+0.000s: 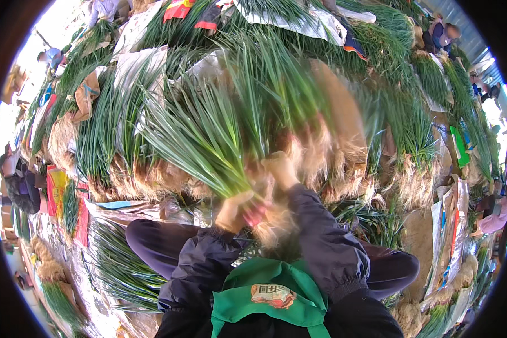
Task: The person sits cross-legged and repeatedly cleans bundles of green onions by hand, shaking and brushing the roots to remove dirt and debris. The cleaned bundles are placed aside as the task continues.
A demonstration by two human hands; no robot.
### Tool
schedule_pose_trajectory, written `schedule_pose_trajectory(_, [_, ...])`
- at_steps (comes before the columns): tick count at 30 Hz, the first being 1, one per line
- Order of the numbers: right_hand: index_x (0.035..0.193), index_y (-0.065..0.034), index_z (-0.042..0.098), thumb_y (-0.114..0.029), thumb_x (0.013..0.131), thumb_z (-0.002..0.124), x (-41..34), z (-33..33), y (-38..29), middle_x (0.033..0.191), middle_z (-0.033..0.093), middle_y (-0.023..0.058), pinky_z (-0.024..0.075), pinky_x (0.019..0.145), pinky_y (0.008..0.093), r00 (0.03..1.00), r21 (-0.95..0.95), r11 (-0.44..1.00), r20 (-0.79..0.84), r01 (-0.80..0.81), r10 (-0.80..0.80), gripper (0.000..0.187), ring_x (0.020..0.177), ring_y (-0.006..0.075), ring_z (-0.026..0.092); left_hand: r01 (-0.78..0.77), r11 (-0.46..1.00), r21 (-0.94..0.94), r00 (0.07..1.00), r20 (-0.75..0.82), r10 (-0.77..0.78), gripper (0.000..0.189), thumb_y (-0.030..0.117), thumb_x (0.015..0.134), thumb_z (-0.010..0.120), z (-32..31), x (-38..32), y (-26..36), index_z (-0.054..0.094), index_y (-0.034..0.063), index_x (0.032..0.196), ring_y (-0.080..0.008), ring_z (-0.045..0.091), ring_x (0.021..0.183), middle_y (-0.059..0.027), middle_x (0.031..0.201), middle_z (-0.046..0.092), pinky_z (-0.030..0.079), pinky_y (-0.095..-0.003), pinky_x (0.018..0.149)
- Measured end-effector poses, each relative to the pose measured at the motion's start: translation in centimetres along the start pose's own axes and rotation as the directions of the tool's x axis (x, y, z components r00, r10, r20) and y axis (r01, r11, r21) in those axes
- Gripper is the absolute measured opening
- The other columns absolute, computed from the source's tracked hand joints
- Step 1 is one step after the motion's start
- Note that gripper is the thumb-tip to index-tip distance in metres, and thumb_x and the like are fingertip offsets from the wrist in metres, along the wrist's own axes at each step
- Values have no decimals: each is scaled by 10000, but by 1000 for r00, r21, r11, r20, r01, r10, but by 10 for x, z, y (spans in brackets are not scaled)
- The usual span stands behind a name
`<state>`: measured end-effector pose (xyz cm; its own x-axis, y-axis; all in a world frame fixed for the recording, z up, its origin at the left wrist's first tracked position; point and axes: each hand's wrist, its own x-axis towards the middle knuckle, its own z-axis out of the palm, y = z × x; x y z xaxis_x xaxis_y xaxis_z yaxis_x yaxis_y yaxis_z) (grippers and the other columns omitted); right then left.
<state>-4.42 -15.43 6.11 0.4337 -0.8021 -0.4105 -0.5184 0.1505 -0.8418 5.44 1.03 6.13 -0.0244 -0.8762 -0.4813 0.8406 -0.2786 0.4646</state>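
Observation:
My left hand (232,213) is closed around a bunch of green-leaved allium plants (211,143), which look like scallions or Chinese chives. Their leaves fan up and to the left; the pinkish bulbs and pale, stringy roots (274,224) point down to the right, blurred by motion. Just above those roots, my right hand (281,169) has its fingers bent at the root end of more such plants; whether it grips any of them cannot be told. Beyond it lies a thick row of similar plants (321,156) with roots towards me.
Heaped plants with long leaves (388,118) spread ahead and to both sides, among woven sacks (139,67) and a brown sheet (342,97). More leaves (122,262) lie beside my left knee. Several people sit or crouch around the edges, among them one at far left (21,181) and one at far right (492,213).

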Motion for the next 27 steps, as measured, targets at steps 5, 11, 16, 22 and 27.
schedule_pose_trajectory(5, [1111,-45,593,-105,843,591,-30,21,29,1050,632,112,540,697,299,970,440,897,235,-46,-66,275,929,193,611,121,992,-41,993,15,-121,332,163,837,618,-12,0,6,529,14,1120,-229,604,679,-150,933,633,514,-332,642])
schedule_pose_trajectory(11, [963,-46,609,-133,863,557,-48,66,71,807,619,83,509,583,320,723,-571,452,459,685,-516,143,666,204,606,20,989,-147,1000,0,-20,404,116,762,672,-12,-34,-1,527,43,1132,-259,622,762,-101,967,590,556,-409,673])
schedule_pose_trajectory(16, [892,-47,642,-305,876,530,-48,50,50,822,638,105,518,688,378,673,-516,542,728,663,-131,281,772,251,628,-175,962,-209,982,35,186,464,197,756,684,-24,-95,16,530,102,1184,-244,603,875,-109,1020,578,557,-367,712])
schedule_pose_trajectory(22, [1013,-29,588,-280,861,585,-23,27,3,871,649,154,504,649,388,962,-400,887,-44,231,-271,293,717,279,634,-189,979,-76,982,-10,189,511,166,747,691,-36,-71,25,488,0,1185,-218,565,1003,-96,1099,562,481,-339,863])
schedule_pose_trajectory(27, [987,-56,667,-168,875,597,-68,22,24,841,671,154,506,635,340,801,-585,584,209,562,-562,173,728,199,643,-23,999,49,997,72,20,437,267,809,633,-9,-32,20,529,-22,1121,-171,586,658,-128,878,639,512,-299,547])
